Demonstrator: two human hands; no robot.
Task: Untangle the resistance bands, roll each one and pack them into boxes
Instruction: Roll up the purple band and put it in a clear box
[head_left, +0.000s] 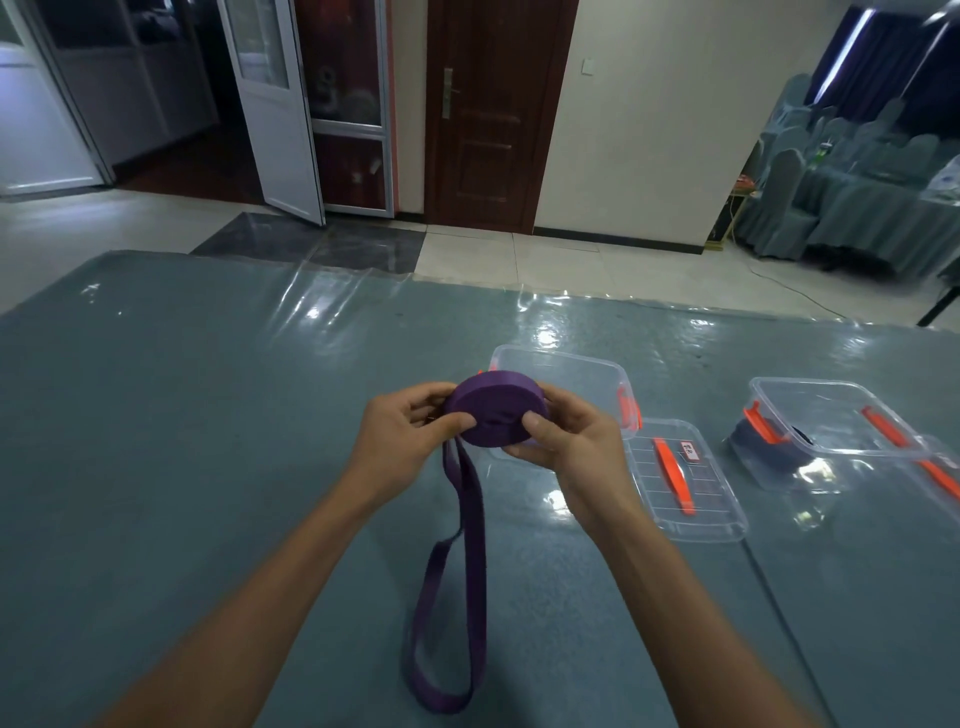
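A purple resistance band (493, 410) is wound into a thick coil held above the table between both hands. My left hand (405, 436) grips the coil's left side, thumb on its face. My right hand (566, 441) grips the right side, thumb pressing the front. The band's unrolled tail (462, 597) hangs down in a long loop onto the table. Behind the coil stands an open clear box (587, 371) with orange clips. Its clear lid (691, 499) lies to the right of it.
At the right, a second clear box (831, 415) sits stacked on a box holding a dark rolled band (753, 441). The table (182, 441) has a teal cloth under glossy plastic. Doors and covered chairs (789, 192) stand beyond the far edge.
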